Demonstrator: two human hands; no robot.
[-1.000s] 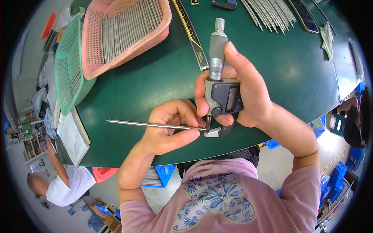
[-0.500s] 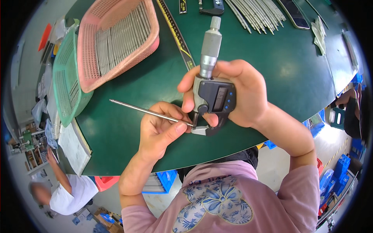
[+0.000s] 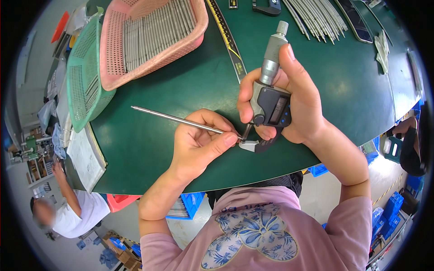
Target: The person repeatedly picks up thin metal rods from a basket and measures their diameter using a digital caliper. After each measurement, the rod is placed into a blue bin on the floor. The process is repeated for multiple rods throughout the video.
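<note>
My right hand (image 3: 300,101) is wrapped round a digital micrometer (image 3: 273,106), its silver thimble pointing up and away and its thumb raised beside the barrel. Between the thumb and fingers of my left hand (image 3: 199,144) is a thin metal rod (image 3: 169,117), slanting up to the left. The rod's near end sits at the micrometer's jaws, next to my left fingertips. Whether the jaws touch the rod is too small to tell. The small display faces up, and its reading is not legible.
A pink basket (image 3: 135,67) full of metal rods stands at the far left, overlapping a green basket (image 3: 83,77). Beyond my hands lie a ruler (image 3: 228,40), loose rods (image 3: 316,20), a phone (image 3: 355,20) and a white glove (image 3: 382,52). Another person (image 3: 77,207) sits at the left.
Both hands, with the rod and micrometer, appear a little further right. My right thumb has lifted off the micrometer's barrel and now points up. The view has shifted slightly.
</note>
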